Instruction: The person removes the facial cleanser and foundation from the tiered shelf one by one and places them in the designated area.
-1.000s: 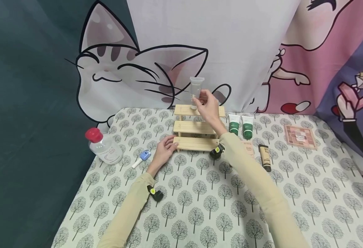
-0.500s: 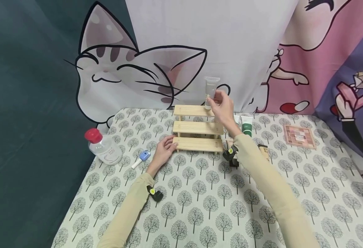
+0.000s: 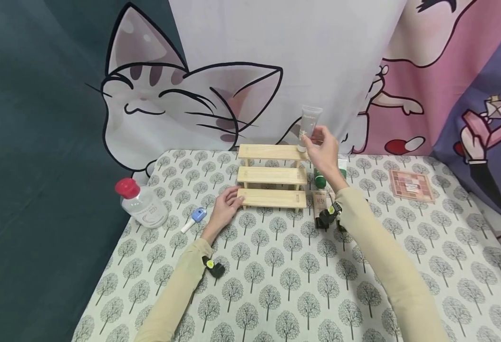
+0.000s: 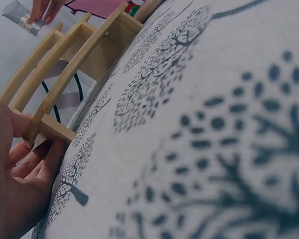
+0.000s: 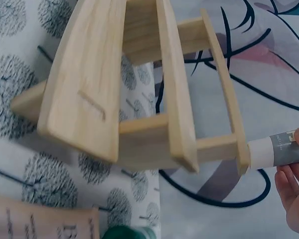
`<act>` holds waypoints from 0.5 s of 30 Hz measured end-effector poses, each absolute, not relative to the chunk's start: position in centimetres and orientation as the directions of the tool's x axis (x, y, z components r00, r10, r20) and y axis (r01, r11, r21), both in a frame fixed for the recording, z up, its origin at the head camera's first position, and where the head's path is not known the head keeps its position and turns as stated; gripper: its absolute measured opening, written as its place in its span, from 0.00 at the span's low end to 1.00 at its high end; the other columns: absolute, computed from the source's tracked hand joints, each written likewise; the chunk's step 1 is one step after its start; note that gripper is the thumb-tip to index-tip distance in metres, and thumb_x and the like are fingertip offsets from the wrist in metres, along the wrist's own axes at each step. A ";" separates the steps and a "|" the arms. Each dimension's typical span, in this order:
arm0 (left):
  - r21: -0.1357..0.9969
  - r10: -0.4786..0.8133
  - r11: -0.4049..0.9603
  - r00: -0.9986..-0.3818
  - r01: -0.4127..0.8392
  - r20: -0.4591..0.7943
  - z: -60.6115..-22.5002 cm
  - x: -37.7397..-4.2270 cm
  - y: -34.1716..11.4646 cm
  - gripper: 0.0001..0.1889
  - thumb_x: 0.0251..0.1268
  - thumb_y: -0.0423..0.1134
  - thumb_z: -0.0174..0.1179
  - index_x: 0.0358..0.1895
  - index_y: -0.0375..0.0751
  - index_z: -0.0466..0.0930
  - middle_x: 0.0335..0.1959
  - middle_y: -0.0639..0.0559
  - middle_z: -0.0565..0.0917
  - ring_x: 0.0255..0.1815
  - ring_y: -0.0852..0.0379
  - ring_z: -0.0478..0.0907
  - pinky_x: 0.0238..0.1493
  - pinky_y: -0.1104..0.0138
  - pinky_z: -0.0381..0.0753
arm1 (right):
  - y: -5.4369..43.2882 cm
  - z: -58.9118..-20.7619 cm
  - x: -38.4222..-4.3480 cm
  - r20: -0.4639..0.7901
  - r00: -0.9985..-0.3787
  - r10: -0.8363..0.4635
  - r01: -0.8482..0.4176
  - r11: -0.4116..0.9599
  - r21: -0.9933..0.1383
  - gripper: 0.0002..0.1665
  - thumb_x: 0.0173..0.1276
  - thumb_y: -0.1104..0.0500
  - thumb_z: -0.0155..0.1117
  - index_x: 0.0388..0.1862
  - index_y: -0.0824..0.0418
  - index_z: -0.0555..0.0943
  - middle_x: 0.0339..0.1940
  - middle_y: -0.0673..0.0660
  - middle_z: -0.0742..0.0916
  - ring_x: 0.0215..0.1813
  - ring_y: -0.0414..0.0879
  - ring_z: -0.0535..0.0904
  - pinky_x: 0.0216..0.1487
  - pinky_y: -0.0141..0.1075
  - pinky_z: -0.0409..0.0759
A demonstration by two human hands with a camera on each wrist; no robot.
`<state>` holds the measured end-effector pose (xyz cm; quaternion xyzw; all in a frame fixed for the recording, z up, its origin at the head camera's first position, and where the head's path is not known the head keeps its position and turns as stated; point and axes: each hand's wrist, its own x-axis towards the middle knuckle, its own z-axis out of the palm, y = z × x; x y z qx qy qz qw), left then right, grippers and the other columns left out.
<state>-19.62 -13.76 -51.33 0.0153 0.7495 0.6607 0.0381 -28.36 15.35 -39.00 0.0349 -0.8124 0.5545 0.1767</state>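
A pale wooden three-step display stand (image 3: 272,175) rests on the tree-print cloth. At the left end of its lowest step, my left hand (image 3: 226,207) pinches the board; the left wrist view shows the thumb above and fingers beneath the stand's end (image 4: 52,130). My right hand (image 3: 325,149) grips a grey squeeze tube (image 3: 309,118), cap down, over the right end of the top step. Seen from the right wrist, the tube's white cap (image 5: 260,153) is right at the top board's end; whether it bears on the wood I cannot tell.
Right of the stand lie green-and-white tubes (image 3: 320,179) and a pinkish BB package (image 3: 320,202), partly behind my right arm. Farther right is a makeup palette (image 3: 412,186). A red-capped clear bottle (image 3: 145,206) and a small blue-and-white item (image 3: 195,218) are at left.
My right hand has carried the grey tube rightward along the top step, from near its middle to its right end. My left hand stays on the lowest step.
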 end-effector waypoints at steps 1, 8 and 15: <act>0.991 0.069 0.130 -0.997 -0.024 -0.033 -51.3 -19.6 -13.7 0.26 0.71 0.27 0.59 0.70 0.29 0.68 0.64 0.29 0.77 0.65 0.36 0.77 0.65 0.67 0.82 | 15.6 -39.1 -28.3 0.318 -0.937 0.145 -0.242 0.389 -0.889 0.23 0.71 0.62 0.66 0.61 0.68 0.75 0.57 0.67 0.84 0.56 0.56 0.82 0.66 0.42 0.82; 0.990 0.035 0.143 -0.999 0.016 0.011 -51.5 -19.2 -13.5 0.25 0.70 0.28 0.60 0.69 0.33 0.71 0.61 0.31 0.80 0.61 0.38 0.80 0.61 0.71 0.84 | 17.6 -39.5 -27.9 0.351 -0.917 0.189 -0.248 0.417 -0.874 0.22 0.70 0.60 0.67 0.59 0.69 0.76 0.53 0.67 0.85 0.53 0.54 0.82 0.64 0.42 0.83; 0.989 0.038 0.146 -0.999 0.017 0.012 -51.5 -19.3 -13.5 0.25 0.69 0.28 0.60 0.69 0.33 0.71 0.61 0.32 0.80 0.61 0.39 0.80 0.63 0.68 0.83 | 19.6 -39.6 -27.7 0.324 -0.918 0.230 -0.197 0.446 -0.873 0.23 0.70 0.61 0.66 0.60 0.69 0.76 0.55 0.68 0.85 0.53 0.54 0.82 0.64 0.42 0.83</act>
